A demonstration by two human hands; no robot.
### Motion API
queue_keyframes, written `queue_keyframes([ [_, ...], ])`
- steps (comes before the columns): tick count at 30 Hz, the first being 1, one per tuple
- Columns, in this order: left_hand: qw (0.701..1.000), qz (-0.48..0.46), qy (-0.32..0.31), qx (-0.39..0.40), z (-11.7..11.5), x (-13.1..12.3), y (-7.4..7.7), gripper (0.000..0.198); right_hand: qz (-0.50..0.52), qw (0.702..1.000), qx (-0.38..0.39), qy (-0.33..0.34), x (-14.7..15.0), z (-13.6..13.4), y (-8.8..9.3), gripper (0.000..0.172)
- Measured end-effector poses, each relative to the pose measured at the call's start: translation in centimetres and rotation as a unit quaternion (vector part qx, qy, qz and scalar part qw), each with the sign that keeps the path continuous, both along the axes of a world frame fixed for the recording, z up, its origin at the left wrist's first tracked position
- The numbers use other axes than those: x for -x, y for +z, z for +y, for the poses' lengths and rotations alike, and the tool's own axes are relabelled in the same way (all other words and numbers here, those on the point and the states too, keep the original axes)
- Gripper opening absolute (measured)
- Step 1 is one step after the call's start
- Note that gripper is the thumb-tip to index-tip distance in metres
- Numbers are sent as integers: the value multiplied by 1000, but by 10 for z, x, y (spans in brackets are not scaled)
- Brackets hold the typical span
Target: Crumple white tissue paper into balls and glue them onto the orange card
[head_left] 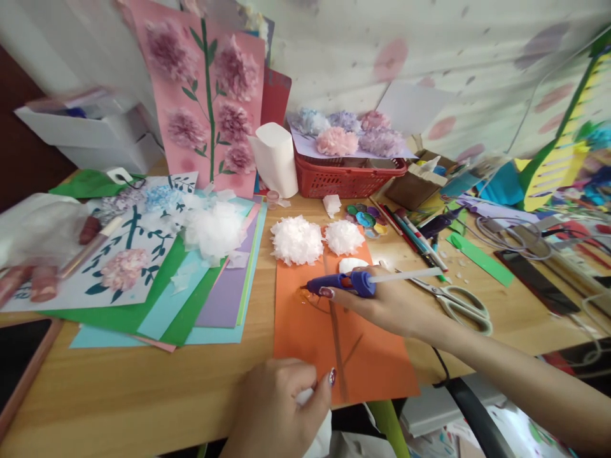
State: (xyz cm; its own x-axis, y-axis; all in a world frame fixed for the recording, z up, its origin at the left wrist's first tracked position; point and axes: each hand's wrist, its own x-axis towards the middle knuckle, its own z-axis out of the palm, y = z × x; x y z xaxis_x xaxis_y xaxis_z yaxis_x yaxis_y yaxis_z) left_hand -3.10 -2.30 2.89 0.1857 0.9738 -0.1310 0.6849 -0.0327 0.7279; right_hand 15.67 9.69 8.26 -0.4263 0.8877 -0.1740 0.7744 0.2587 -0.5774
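My right hand [382, 305] is wrapped round a blue hot glue gun [341, 283], with a clear glue stick [405, 276] jutting from its back. The gun's nozzle is just above a wet-looking spot of glue on the orange paper [305, 337], left of a drawn brown stem. Near the table's front edge, my left hand [286, 404] is closed, fingers curled around something white and tissue-like [321, 439], mostly hidden. Two fluffy white paper flowers, a larger one [296, 240] and a smaller one [344, 237], rest at the top of the orange sheet.
Scissors [461, 305] lie right of the orange paper, with pens [415, 232] behind them. Coloured sheets [222, 299] and a white tissue pile [214, 230] are on the left. A red basket [348, 178] stands at the back. Cables [510, 235] and a phone [537, 282] lie right.
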Motion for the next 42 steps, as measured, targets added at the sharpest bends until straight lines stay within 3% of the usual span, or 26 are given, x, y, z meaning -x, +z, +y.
queue_keyframes([
  [10, 1000, -16, -2, 3, 1, 0, 0, 42, 27, 998, 51, 20, 15, 2, 9, 41],
  [16, 1000, -16, -6, 5, 0, 1, 0, 40, -1, 999, 41, 5, 0, -1, 3, 38],
  [23, 999, -25, -16, 15, 1, 2, 0, 41, -11, 1000, 14, 5, 20, 4, 6, 40],
  [32, 999, -28, -10, 16, 0, 1, -1, 40, -10, 999, 39, 8, 7, 4, 1, 42],
  [42, 999, -27, -12, 24, 0, 1, -1, 40, -14, 1000, 18, 2, 8, 3, -2, 43],
])
